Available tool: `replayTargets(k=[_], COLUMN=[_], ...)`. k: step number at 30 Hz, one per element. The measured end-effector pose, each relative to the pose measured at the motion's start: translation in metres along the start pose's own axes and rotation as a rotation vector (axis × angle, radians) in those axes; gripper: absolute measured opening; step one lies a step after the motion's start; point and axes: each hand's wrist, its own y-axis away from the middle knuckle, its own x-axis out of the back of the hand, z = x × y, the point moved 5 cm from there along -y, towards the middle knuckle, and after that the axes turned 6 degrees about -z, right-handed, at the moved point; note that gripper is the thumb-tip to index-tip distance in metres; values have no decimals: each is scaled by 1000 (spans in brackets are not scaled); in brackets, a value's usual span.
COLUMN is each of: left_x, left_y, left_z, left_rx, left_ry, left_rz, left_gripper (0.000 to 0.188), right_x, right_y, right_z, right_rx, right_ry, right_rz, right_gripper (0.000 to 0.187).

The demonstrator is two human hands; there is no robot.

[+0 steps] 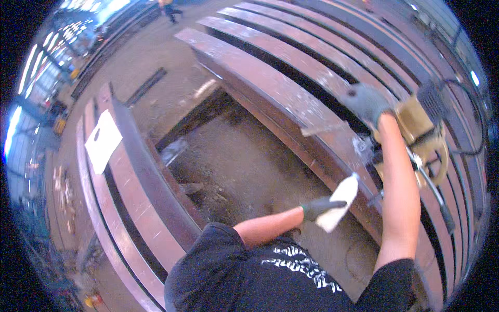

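Observation:
My left hand [323, 208], in a dark glove, is wrapped round a white plastic squeeze bottle [342, 196]. The bottle is tilted, its narrow bluish tip up toward the edge of a reddish-brown steel beam [291, 117]. Over the beams farther off, my right hand [366, 101] wears a grey glove; its fingers are blurred, and whether they hold anything cannot be made out. Just right of that wrist stands a tan drilling machine [413, 122] with a dark ribbed motor housing [431, 101] and a long lever handle [439, 203]. My right forearm hides part of it.
Several long beams lie side by side on the right, with dark gaps between them. More beams [148, 197] lie at the left, bearing a white sheet [104, 141]. A black cable [481, 132] loops beside the machine. Another person [169, 10] is far off.

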Motion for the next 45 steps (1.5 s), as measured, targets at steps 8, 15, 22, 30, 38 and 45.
replayTargets(k=[8,15,22,30,38,45], left_x=[20,32,26,11,13,8], left_y=[-22,-35,-25,-4,-4,-3], left_z=[-4,-18,-15,-8,-5,-5], left_rx=[-173,-198,-148,-86,-53,-43], left_ry=[-171,-97,-97,56,-14,129], left_rz=[-42,16,51,-24,6,-25], left_gripper=[72,70,70,65,62,41], right_x=[7,6,6,2,-5,-18], right_y=[8,4,5,3,-8,-12], right_z=[-15,-15,-14,-10,-5,2], right_rx=[-145,-128,-132,-88,-54,-12], right_ry=[-102,-98,-6,-41,0,20], right_rz=[-76,-81,-32,-51,-14,-48], right_gripper=[54,55,58,57,55,55])
